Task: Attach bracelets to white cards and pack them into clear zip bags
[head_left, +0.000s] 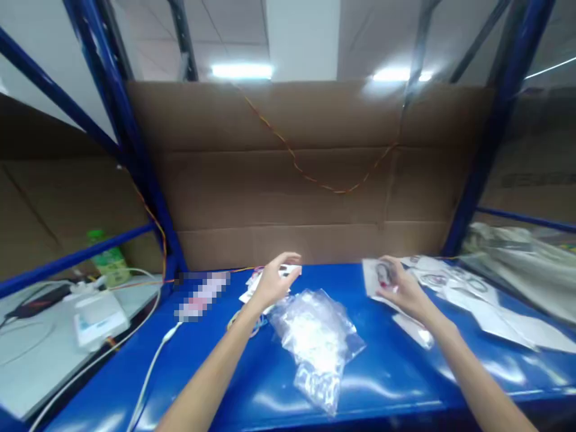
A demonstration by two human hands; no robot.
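A card (374, 277) with a dark picture on it is held above the right part of the worktop (378, 375), pinched between the thumb and fingers of the right hand (405, 292). By the left hand (272, 284), nothing is seen to be gripped; its thumb and fingers are parted and curved over a small pile (248, 295) of white pieces near the back edge, and whether the pile is touched cannot be told. Between the hands, a heap of clear bags (315, 336) is spread, and light is caught by its creases. Below the right hand, a small packet (412, 330) is laid flat, and farther right the worktop is strewn with white papers (504, 315).

The worktop is glossy blue, streaked with reflections along its front. On its left, a white cable (150, 369) is run up to a pixelated patch (202, 297). The back is closed off by creased cardboard (270, 204), across which a twisted wire (339, 191) is looped. The whole is framed by blue posts (135, 156). At far left, a green bottle (110, 264) and a white box (99, 321) are set on a pale surface (40, 375). Above, a ceiling (306, 36) is lit by bright lamps (242, 71).
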